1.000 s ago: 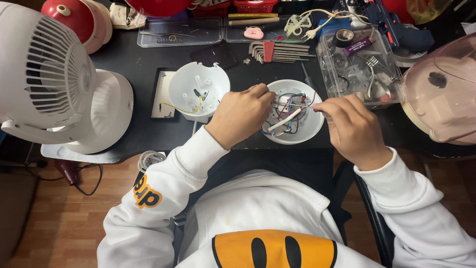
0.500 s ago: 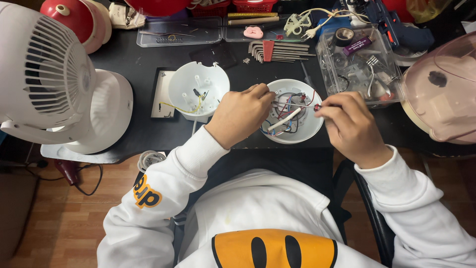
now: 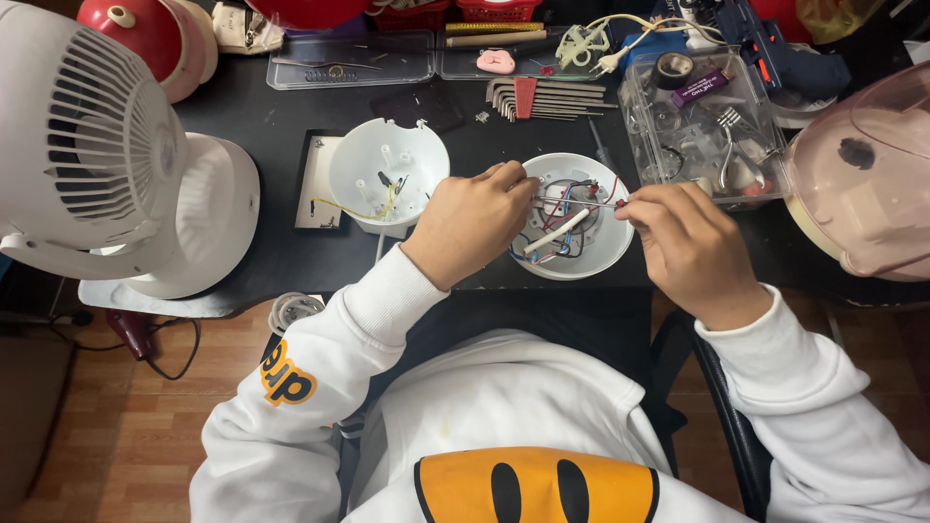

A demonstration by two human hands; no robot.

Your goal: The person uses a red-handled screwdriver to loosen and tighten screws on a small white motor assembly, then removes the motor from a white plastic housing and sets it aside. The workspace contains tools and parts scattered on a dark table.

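My right hand (image 3: 693, 247) pinches a thin metal tool (image 3: 579, 202) with its fingers (image 3: 647, 200) shut tight on the red end. The tool lies flat and its tip reaches into the round white shell (image 3: 572, 215). My left hand (image 3: 472, 221) rests on the left rim of that shell. Its fingers (image 3: 520, 178) are curled in and pinch the tip end of the tool or a small part right there; I cannot tell which.

The round white shell sits on the desk (image 3: 291, 257) right in front of me. It is open, so I can see red, blue and black wires (image 3: 567, 194) and a white tube (image 3: 557, 232) inside. I think the opening part is done, and the work on the wires inside is not finished. Nothing is closed back up yet.

Both my wrists bend down over the shell, and my white sleeves come up from below it.

Just left of the shell is a second white shell (image 3: 387, 174) with a yellow wire in it. Far left of it stands a big white fan (image 3: 87, 155). Behind the shell lies a set of bent metal keys (image 3: 533, 97). To its right is a clear plastic box (image 3: 697, 126) of small parts, and past that a pink dome (image 3: 867, 174).
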